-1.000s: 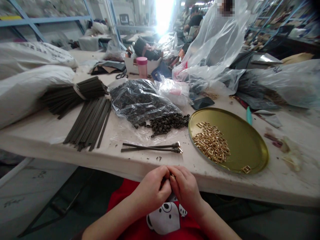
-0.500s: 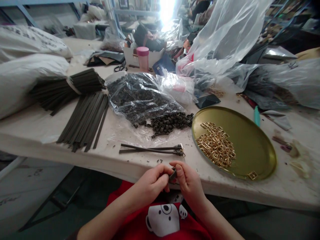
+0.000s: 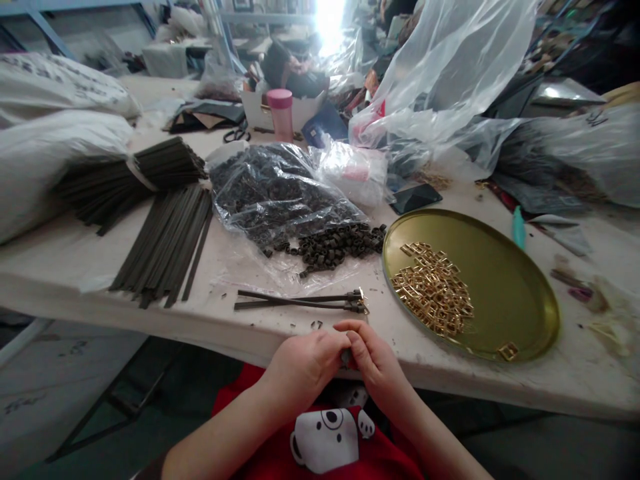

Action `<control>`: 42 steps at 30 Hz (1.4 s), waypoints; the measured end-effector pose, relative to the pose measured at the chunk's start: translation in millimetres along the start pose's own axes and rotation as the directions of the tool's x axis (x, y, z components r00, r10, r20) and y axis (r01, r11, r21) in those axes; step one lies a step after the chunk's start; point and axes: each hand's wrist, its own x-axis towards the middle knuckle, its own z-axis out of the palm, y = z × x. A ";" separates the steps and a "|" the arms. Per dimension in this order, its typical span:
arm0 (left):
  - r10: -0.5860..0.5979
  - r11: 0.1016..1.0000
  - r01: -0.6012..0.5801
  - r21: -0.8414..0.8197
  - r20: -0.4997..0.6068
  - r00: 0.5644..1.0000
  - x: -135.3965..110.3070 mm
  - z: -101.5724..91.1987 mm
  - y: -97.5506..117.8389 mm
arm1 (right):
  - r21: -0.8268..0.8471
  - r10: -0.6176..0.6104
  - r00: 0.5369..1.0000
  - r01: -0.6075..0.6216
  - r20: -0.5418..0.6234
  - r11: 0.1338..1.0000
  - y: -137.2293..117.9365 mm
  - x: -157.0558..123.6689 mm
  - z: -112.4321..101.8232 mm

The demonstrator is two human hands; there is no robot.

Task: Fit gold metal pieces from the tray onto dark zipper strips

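At the table's front edge my left hand (image 3: 311, 363) and my right hand (image 3: 373, 353) meet, fingers closed round a dark strap (image 3: 345, 359). Only a short piece of it shows between them; the rest is hidden. Just beyond lie two dark straps with gold buckles (image 3: 300, 301) at their right ends, crossing at a slight angle. A heap of small dark loops (image 3: 340, 250) spills from a clear plastic bag (image 3: 280, 187) behind them. To the right, gold buckles (image 3: 435, 293) are piled on a round gold-coloured tray (image 3: 515, 287).
Loose dark strips (image 3: 163, 247) and a tied bundle of strips (image 3: 170, 163) lie at left beside white sacks (image 3: 65, 140). Farther back are a pink-lidded jar (image 3: 280, 113), scissors (image 3: 236, 135), a dark flat phone-like object (image 3: 416, 199) and a large clear plastic sheet (image 3: 450, 73).
My left hand has turned over the strap and closed nearer to my right hand, so less of the strap shows. The view has shifted slightly; the things on the table stay put.
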 end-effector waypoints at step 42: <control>-0.251 0.914 0.146 -0.378 -0.246 0.936 -16.1 15.2 13.1 | -0.750 -0.784 0.619 0.497 -0.044 0.435 -21.6 -12.6 5.5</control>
